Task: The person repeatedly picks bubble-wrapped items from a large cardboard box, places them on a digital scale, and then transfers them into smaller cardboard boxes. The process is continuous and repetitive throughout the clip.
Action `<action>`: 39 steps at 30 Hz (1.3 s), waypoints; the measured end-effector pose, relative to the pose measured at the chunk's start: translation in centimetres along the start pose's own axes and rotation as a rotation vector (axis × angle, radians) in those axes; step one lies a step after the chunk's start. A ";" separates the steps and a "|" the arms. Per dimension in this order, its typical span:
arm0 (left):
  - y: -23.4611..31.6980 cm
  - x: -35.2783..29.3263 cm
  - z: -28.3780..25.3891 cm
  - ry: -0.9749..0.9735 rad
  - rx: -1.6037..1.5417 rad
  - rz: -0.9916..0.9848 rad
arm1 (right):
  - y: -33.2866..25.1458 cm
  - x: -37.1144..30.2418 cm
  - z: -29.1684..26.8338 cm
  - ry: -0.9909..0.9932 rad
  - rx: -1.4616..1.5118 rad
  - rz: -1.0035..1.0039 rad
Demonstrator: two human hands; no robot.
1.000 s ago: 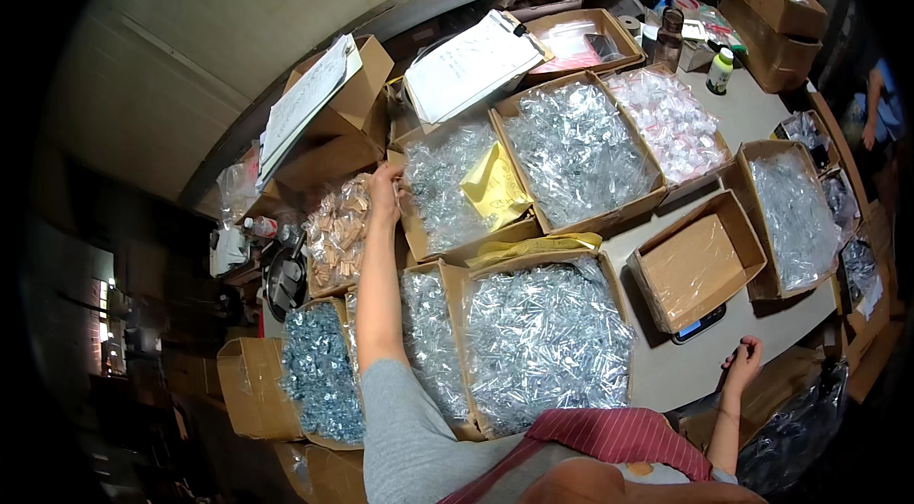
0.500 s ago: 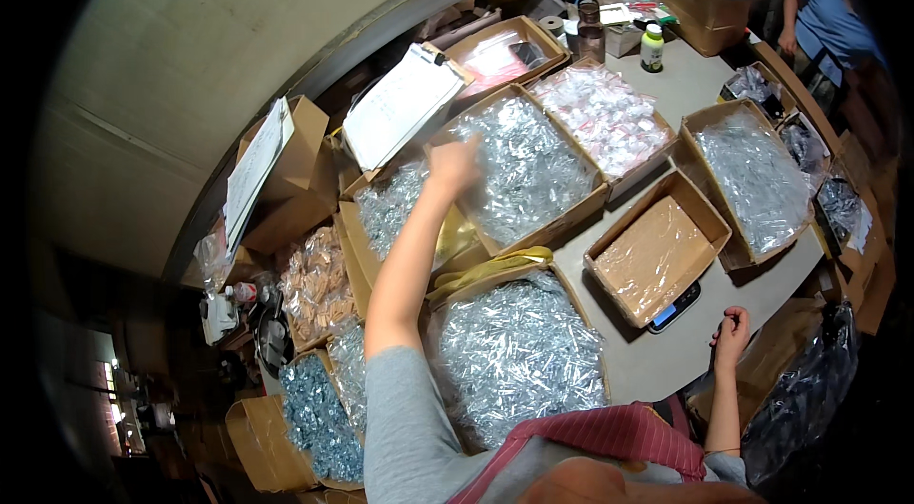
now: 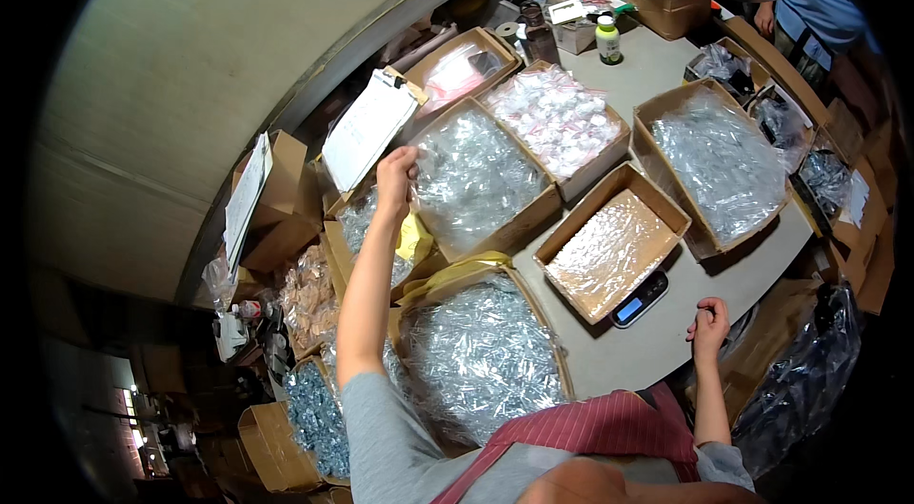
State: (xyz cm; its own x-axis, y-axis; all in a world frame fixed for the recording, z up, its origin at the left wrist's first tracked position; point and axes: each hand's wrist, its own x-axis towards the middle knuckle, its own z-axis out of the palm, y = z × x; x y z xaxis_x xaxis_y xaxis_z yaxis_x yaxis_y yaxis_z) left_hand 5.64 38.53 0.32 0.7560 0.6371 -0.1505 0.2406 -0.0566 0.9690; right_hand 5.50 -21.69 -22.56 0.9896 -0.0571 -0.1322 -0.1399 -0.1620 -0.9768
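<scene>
My left hand (image 3: 397, 182) is at the left edge of a cardboard box (image 3: 522, 230) filled with small clear plastic packets (image 3: 481, 176). Its fingers are pinched together beside the clear plastic; what they hold is too small to make out. Near the front edge of the table, my right hand (image 3: 708, 325) hovers with curled fingers, their contents hidden. Between the hands, a shallow cardboard box (image 3: 619, 252) with shiny clear plastic on its bottom sits on a small digital scale (image 3: 640, 299). Nearest my body stands a box of glittering silvery packets (image 3: 481, 352).
White packets fill a box (image 3: 557, 118) at the back; another box of clear packets (image 3: 719, 166) stands at right. A clipboard (image 3: 369, 128) leans behind my left hand. A green-labelled bottle (image 3: 607, 39) stands on the table (image 3: 657, 61). Another person (image 3: 819, 4) is at the far right.
My left hand has drawn back from over the packets to the box's left edge, its fingers now pinched. The view has shifted, and my right hand stays curled near the table edge.
</scene>
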 end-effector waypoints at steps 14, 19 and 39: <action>2.7 -6.9 24.7 -0.814 0.881 0.304 | -2.1 3.4 -3.1 -0.497 0.127 0.094; -0.6 7.4 23.8 0.203 1.345 0.507 | -2.6 4.8 -3.8 -0.665 0.130 0.119; -3.9 -12.5 28.6 -0.666 0.648 -0.029 | -22.4 35.3 2.6 -0.354 -0.512 -0.813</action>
State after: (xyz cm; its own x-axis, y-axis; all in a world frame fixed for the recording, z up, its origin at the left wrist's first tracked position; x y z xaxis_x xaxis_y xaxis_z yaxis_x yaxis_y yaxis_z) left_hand 12.68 8.76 -7.20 0.8896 0.0840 -0.4489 0.4064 -0.5939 0.6943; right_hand 43.67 -17.48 -5.79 0.7336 0.5381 0.4151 0.6621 -0.4281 -0.6151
